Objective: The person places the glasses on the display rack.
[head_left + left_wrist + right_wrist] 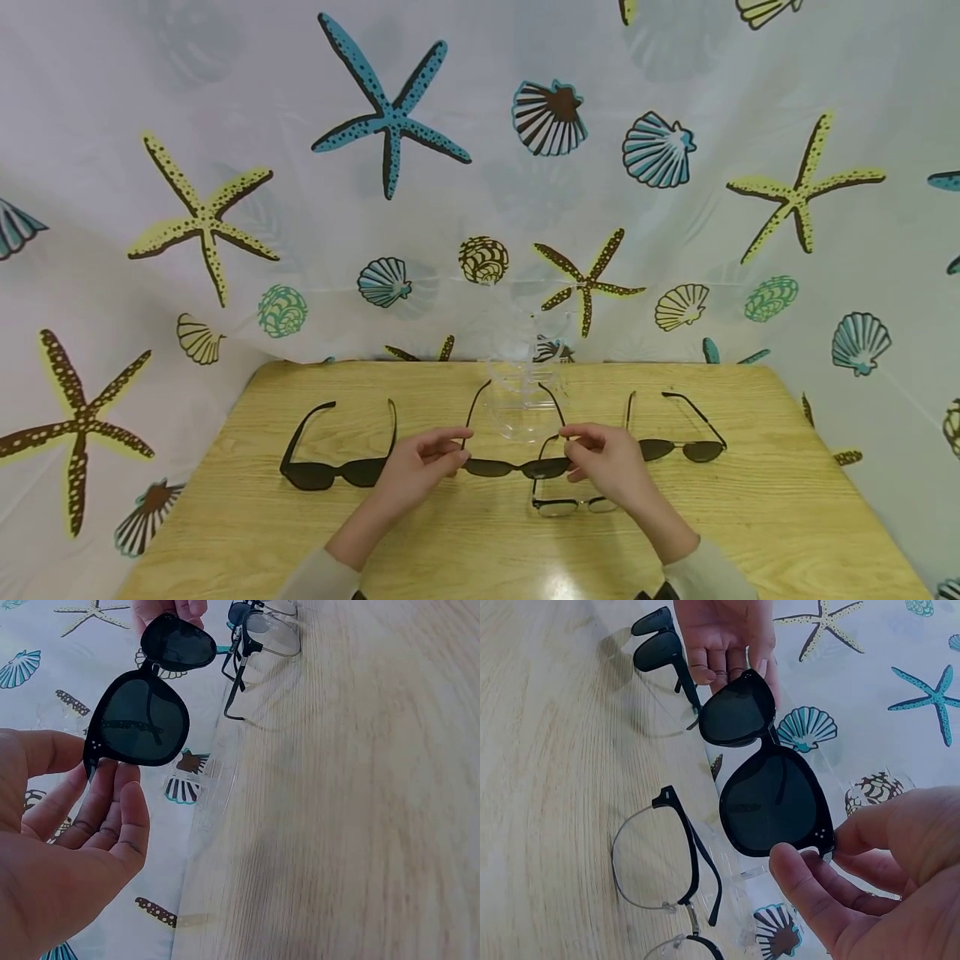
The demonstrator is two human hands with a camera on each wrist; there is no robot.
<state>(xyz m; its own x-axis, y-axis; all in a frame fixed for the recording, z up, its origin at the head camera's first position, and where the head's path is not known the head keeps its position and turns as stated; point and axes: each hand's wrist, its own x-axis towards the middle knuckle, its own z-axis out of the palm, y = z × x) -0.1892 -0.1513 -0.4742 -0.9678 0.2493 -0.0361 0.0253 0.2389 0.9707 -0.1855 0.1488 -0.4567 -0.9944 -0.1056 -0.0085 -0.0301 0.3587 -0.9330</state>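
Both hands hold one pair of black sunglasses (491, 468) above the table, lenses toward me and temples pointing away. My left hand (420, 467) pinches the frame at its left hinge. At the other hinge, my right hand (609, 460) pinches it between thumb and fingers. In the right wrist view, small pale dots mark the corner of the sunglasses (769, 802) beside the thumb. Below and partly behind them, clear half-rim eyeglasses (557, 507) lie on the table, overlapped by the right hand. A clear plastic stand (525, 425) rises just beyond the held pair.
Another pair of black sunglasses (311, 477) lies on the left, close to the left hand. Thin-framed dark sunglasses (702, 452) lie to the right, partly behind the right hand. The wooden table (787, 517) meets a white cloth (480, 183) printed with shells and starfish.
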